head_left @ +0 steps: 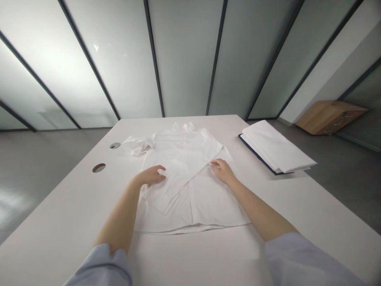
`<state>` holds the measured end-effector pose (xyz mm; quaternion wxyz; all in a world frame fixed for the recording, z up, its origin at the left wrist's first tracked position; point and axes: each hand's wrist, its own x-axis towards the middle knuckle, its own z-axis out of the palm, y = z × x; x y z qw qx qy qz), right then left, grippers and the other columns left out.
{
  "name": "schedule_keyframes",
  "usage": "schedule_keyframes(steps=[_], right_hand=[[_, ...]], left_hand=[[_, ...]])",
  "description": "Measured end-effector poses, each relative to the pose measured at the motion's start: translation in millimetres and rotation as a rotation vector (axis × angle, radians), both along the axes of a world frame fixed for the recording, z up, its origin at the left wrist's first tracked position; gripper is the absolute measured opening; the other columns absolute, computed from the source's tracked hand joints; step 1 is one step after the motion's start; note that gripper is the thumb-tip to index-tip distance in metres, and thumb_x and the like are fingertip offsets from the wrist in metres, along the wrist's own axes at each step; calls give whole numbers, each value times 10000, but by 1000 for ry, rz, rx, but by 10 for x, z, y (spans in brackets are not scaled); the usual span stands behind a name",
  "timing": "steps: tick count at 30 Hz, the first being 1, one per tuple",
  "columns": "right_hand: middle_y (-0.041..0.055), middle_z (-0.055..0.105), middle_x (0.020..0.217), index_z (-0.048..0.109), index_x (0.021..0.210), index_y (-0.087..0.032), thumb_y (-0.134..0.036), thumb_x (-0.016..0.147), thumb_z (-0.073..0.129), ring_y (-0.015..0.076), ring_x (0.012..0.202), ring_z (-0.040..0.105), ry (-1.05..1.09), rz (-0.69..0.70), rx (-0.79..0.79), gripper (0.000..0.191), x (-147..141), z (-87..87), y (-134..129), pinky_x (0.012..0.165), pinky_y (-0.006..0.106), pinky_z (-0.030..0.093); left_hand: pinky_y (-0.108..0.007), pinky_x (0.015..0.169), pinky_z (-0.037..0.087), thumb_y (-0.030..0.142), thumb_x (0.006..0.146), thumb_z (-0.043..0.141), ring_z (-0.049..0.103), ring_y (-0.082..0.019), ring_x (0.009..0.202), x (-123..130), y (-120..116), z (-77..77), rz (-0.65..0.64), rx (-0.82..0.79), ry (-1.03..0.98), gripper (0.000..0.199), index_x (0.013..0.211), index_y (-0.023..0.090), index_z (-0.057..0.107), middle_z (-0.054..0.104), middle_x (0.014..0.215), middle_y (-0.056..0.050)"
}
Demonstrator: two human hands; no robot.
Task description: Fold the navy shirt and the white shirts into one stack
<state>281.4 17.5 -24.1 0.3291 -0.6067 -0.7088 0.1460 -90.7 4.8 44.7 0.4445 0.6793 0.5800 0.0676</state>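
Note:
A white shirt (pixel 175 159) lies spread on the white table (pixel 190 258), its collar at the far end and its hem toward me. The right sleeve (pixel 184 186) is laid diagonally across the body, while the left sleeve (pixel 138 145) sticks out crumpled to the left. My left hand (pixel 151 174) rests on the left side of the shirt, thumb and fingers apart. At the upper edge of the folded sleeve, my right hand (pixel 220 170) has its fingertips closed on the fabric.
Right of the shirt, a stack of folded white cloth (pixel 276 147) lies on a dark blue board (pixel 258 157), close to the table's right edge. Two round holes (pixel 99 167) are in the tabletop at left. Frosted glass panels (pixel 184 59) and a wooden cabinet (pixel 327 117) stand beyond.

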Motion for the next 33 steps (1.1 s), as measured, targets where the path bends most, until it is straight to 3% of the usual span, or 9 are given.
schedule_keyframes(steps=[4, 7, 10, 13, 18, 23, 28, 31, 33], right_hand=[[85, 691, 1060, 680, 982, -200, -244, 862, 509, 201, 1011, 622, -26, -5, 7, 213, 15, -7, 15, 853, 308, 487], [86, 678, 1117, 673, 1034, -197, -251, 875, 488, 201, 1069, 607, -118, -7, -13, 249, 15, 1, 11, 909, 313, 473], [120, 590, 1324, 631, 1196, -181, -284, 880, 505, 246, 1254, 511, -300, -39, -77, 355, -31, 11, -26, 1053, 375, 383], [164, 387, 1520, 497, 1387, -155, -383, 921, 465, 322, 1407, 328, -472, -60, -164, 520, -111, -1, -77, 1133, 474, 261], [177, 278, 1572, 380, 1476, -150, -510, 951, 367, 341, 1446, 239, -569, -32, -216, 636, -147, -59, -145, 1153, 516, 197], [175, 329, 1550, 409, 1461, -168, -560, 929, 405, 343, 1430, 282, -598, 35, -162, 661, -63, -30, -361, 1141, 487, 239], [176, 554, 1377, 583, 1311, -193, -512, 883, 520, 349, 1255, 516, -632, 138, -195, 537, 39, 273, -529, 997, 444, 411], [100, 723, 1059, 660, 1174, -234, -470, 885, 522, 277, 977, 665, -570, 37, -276, 397, 138, 509, -326, 839, 364, 476], [75, 727, 1032, 653, 1169, -238, -419, 896, 505, 240, 949, 665, -502, -78, -225, 360, 210, 606, -69, 792, 314, 472]], left_hand=[[-373, 929, 471, 455, 823, 564, 618, -250, 1031, 21, 108, -147, 77, 494, 353, 559, 1320, 201, 525, 669, 1096, -94], [-400, 1074, 371, 472, 890, 465, 483, -268, 1285, 39, 127, -302, 90, 653, 440, 568, 1378, 181, 480, 541, 1380, -131], [-444, 1133, 288, 476, 934, 377, 317, -281, 1424, 66, 117, -436, 83, 615, 539, 578, 1431, 185, 429, 379, 1533, -127], [-476, 1150, 241, 477, 955, 326, 240, -288, 1459, 102, 110, -498, 70, 569, 600, 580, 1461, 204, 398, 299, 1575, -118], [-487, 1147, 226, 473, 947, 351, 241, -311, 1456, 131, 73, -481, 73, 577, 601, 589, 1461, 189, 403, 290, 1575, -143], [-452, 1049, 360, 496, 935, 373, 440, -293, 1322, 138, -73, -277, 64, 564, 612, 492, 1322, 244, 541, 490, 1444, -120], [-447, 944, 426, 540, 951, 298, 600, -290, 1086, 236, -124, -24, 110, 509, 711, 513, 1074, 192, 655, 667, 1126, -139], [-443, 980, 405, 539, 943, 337, 536, -307, 1196, 306, -11, -72, 130, 574, 693, 518, 1226, 185, 587, 613, 1260, -145], [-436, 1025, 375, 503, 952, 344, 460, -298, 1290, 336, 85, -193, 131, 617, 650, 520, 1336, 193, 507, 523, 1394, -138]])
